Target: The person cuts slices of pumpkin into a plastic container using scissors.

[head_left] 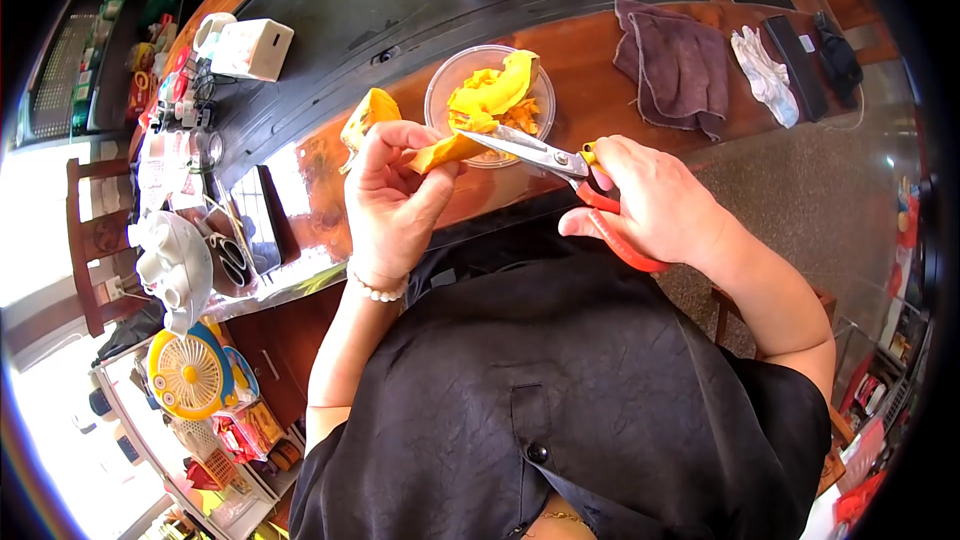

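Snipping appears to be the step in hand: the yellow-orange slice is at the near rim of the clear bowl, pinched in the left hand grip. The right hand grip encloses red-handled scissors. The next cut calls for blades clear of the left hand.

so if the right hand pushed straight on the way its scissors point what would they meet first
The scissors in the right hand would likely meet the yellow piece in the left hand first; whether they already touch is unclear.
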Tool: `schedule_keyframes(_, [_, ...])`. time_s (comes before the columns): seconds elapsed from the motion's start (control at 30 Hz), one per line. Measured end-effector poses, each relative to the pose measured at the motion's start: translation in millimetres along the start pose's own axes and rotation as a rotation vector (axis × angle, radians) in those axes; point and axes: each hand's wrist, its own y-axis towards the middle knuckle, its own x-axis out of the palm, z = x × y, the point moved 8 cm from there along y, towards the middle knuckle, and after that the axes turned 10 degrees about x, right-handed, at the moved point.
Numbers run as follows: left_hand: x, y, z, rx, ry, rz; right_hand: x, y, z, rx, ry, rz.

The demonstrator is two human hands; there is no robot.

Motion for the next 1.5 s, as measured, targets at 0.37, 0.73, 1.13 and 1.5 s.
schedule_keyframes(0.37, [-9,2,-7,-0.109,-0.173,0.069,2,0,13,0.121,0.159,-0.085])
schedule_keyframes(0.73, [-10,3,-15,-0.114,-0.335,0.022,13,1,12,0.127,0.207,-0.315])
schedule_keyframes(1.13, [-8,-1,-23,-0.242,-0.475,0.036,5,3,6,0.151,0.216,-0.278])
schedule_keyframes(1.5, [-8,-1,-25,-0.244,-0.503,0.070,14,3,18,0.190,0.252,-0.205])
